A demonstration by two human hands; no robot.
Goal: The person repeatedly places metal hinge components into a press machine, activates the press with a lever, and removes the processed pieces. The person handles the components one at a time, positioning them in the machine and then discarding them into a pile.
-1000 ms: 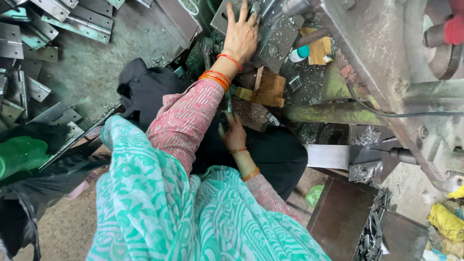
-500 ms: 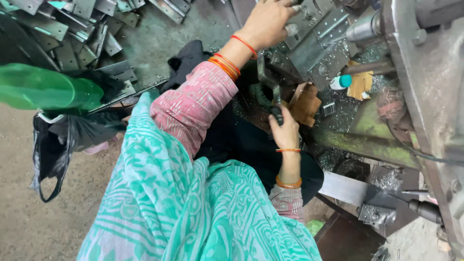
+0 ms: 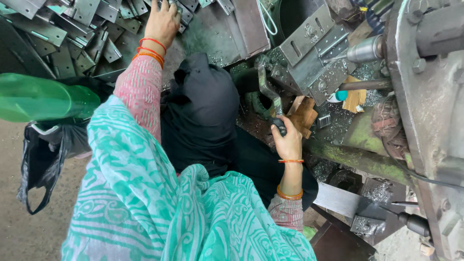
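Left hand: the left hand (image 3: 162, 21) reaches up and away from the body into the pile of metal brackets (image 3: 72, 34) at the top left of the floor, fingers curled down onto one piece; whether it is gripped or only touched I cannot tell.
Right hand: the right hand (image 3: 288, 141) is closed around the dark knob at the lower end of the lever handle (image 3: 268, 94).
Lever axis: the handle runs from the knob up and slightly left to its pivot by the drill fixture (image 3: 309, 58), so its long axis lies nearly along the forearm.
Fixture: a perforated metal bracket sits clamped in it, just left of the drill spindle (image 3: 367, 48) on the machine.
Nearer hand: the right hand is beside the fixture; the left is well apart from it, across the black cloth (image 3: 205, 101).
Nearby: wooden blocks (image 3: 303, 116) lie just right of the knob; a green bottle (image 3: 43, 96) lies at the left edge.
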